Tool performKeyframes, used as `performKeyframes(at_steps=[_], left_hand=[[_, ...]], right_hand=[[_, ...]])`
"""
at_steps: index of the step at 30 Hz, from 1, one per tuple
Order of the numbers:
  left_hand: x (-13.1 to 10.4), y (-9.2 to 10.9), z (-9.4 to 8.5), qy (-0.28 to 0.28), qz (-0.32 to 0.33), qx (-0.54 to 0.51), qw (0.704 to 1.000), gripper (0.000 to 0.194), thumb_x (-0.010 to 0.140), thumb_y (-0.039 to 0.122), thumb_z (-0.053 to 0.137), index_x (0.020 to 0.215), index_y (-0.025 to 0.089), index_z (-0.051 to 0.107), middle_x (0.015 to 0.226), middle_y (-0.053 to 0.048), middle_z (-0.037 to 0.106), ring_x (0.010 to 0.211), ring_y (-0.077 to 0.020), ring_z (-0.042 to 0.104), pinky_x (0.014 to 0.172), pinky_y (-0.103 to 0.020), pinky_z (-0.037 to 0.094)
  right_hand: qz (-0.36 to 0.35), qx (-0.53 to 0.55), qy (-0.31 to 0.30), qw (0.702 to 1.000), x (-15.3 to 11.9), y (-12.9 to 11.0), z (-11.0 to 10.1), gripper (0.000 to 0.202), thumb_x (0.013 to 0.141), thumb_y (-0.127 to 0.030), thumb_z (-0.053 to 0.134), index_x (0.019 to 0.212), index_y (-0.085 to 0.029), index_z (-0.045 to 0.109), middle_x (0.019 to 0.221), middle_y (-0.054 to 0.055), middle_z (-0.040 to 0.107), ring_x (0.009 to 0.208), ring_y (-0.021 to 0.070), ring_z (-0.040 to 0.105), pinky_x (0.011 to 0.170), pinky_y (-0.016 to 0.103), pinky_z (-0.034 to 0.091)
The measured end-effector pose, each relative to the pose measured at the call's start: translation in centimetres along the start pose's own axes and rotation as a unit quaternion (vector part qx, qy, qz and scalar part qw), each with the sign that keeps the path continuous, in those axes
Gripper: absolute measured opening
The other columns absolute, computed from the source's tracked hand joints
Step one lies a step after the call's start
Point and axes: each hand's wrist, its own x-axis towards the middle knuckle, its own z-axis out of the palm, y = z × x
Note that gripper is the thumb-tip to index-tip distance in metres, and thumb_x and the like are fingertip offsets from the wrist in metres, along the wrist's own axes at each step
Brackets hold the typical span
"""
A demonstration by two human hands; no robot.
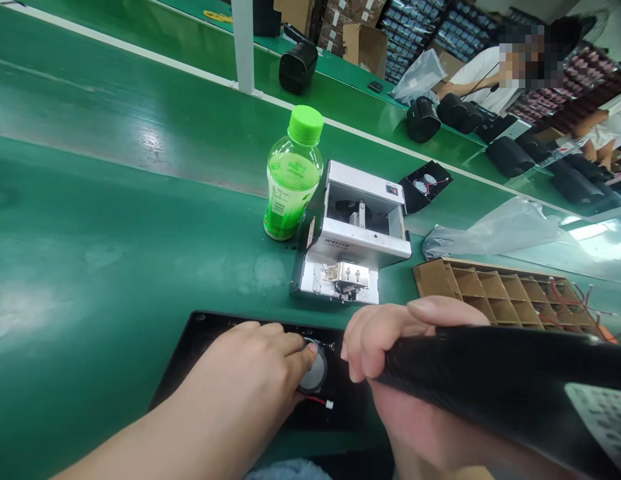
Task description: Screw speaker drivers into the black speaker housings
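Note:
A black panel (340, 400) lies on the bench in front of me, with a round grey speaker driver (314, 373) in it. My left hand (260, 360) reaches over the panel, its thumb and fingers pressed on the driver's rim. From the driver, a red and black wire with a white plug (329, 405) runs out over the panel. On the right, my right hand (390, 340) is wrapped round a thick black electric screwdriver (490, 367) with a white label. Its front end lies close to the driver, mostly hidden by my fingers.
Beyond the panel stands a silver screw feeder (360, 233), beside a green-capped bottle (294, 177). To the right are a divided cardboard box (490, 287) with wires and a plastic bag (490, 230). Black speaker housings (423, 120) line the far bench, where a person (485, 80) sits.

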Motion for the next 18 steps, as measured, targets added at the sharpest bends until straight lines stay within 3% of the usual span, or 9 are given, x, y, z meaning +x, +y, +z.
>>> performKeyframes(at_steps=[3, 4, 8, 13, 15, 18], left_hand=[[0.3, 0.0, -0.3, -0.013, -0.007, 0.003, 1.000, 0.022, 0.092, 0.018, 0.081, 0.113, 0.027, 0.080, 0.100, 0.000, 0.082, 0.089, -0.0287, 0.077, 0.077, -0.043, 0.054], [0.3, 0.0, -0.3, -0.019, -0.008, 0.004, 1.000, 0.023, 0.093, 0.018, 0.079, 0.114, 0.027, 0.080, 0.101, 0.000, 0.082, 0.090, -0.0294, 0.078, 0.079, -0.043, 0.056], [0.5, -0.1, -0.6, -0.055, -0.014, 0.006, 0.998, 0.026, 0.098, 0.021, 0.076, 0.123, 0.028, 0.079, 0.105, -0.001, 0.083, 0.096, -0.0322, 0.079, 0.083, -0.048, 0.060], [0.6, 0.1, -1.0, -0.081, -0.023, 0.009, 0.996, 0.031, 0.098, 0.020, 0.076, 0.129, 0.028, 0.078, 0.111, -0.003, 0.083, 0.102, -0.0338, 0.080, 0.089, -0.052, 0.062], [0.5, 0.2, -1.0, -0.081, -0.021, 0.011, 0.996, 0.032, 0.099, 0.020, 0.076, 0.129, 0.028, 0.078, 0.112, -0.003, 0.083, 0.102, -0.0337, 0.080, 0.088, -0.052, 0.062], [0.5, 0.2, -0.8, -0.059, -0.016, 0.005, 0.998, 0.029, 0.099, 0.024, 0.079, 0.128, 0.027, 0.079, 0.111, -0.003, 0.084, 0.102, -0.0338, 0.081, 0.087, -0.050, 0.061]], right_hand=[[-0.029, 0.009, 0.025, 0.999, -0.1, 0.8, 0.3, 0.054, 0.099, -0.076, 0.060, 0.131, -0.034, 0.074, 0.070, 0.000, 0.069, 0.051, 0.0211, 0.060, 0.053, 0.038, 0.051], [-0.032, 0.009, 0.025, 0.999, -0.1, 1.1, 0.5, 0.055, 0.100, -0.077, 0.059, 0.131, -0.034, 0.074, 0.069, 0.000, 0.069, 0.051, 0.0210, 0.059, 0.052, 0.037, 0.050], [-0.043, 0.010, 0.010, 0.999, 0.1, 1.7, 1.0, 0.034, 0.107, -0.048, 0.053, 0.131, -0.035, 0.074, 0.068, -0.003, 0.068, 0.049, 0.0191, 0.059, 0.052, 0.035, 0.051], [-0.055, 0.008, 0.020, 0.998, -0.1, 1.8, 1.2, 0.033, 0.104, -0.043, 0.054, 0.130, -0.033, 0.074, 0.069, -0.003, 0.067, 0.049, 0.0179, 0.058, 0.051, 0.035, 0.051], [-0.060, 0.005, 0.022, 0.998, -0.3, 2.0, 1.1, 0.034, 0.105, -0.048, 0.054, 0.129, -0.033, 0.074, 0.068, -0.003, 0.068, 0.049, 0.0179, 0.059, 0.051, 0.035, 0.052], [-0.066, 0.004, 0.029, 0.997, -0.4, 2.7, 0.9, 0.050, 0.103, -0.071, 0.052, 0.128, -0.034, 0.074, 0.069, -0.003, 0.069, 0.049, 0.0182, 0.060, 0.049, 0.035, 0.052]])
